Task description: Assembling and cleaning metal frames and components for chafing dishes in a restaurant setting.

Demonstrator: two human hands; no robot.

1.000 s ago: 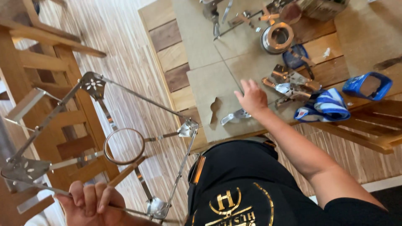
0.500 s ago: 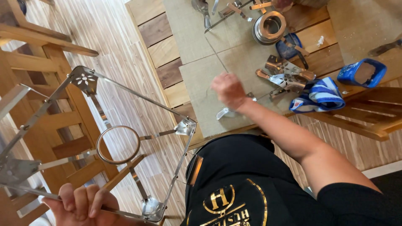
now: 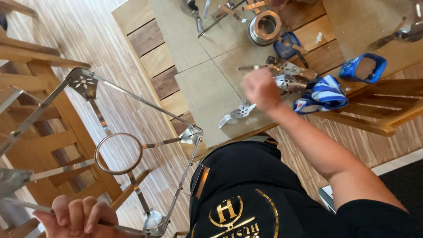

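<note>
While the steel frame (image 3: pixel 132 145) is kept gripped by the left hand (image 3: pixel 77 218), the right hand (image 3: pixel 261 89), fingers curled, has been moved toward the metal brackets (image 3: pixel 288 75) at 2 o'clock on the table (image 3: pixel 198 48).

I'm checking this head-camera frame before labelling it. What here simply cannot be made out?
- Right hand: motion-blurred and seen from its back, so whether it grips a metal piece is unclear.
- Metal frame: its left side is cut off by the picture's edge.
- Left hand: cropped by the bottom edge.
- Spoon at top right: partly cut off.
</note>
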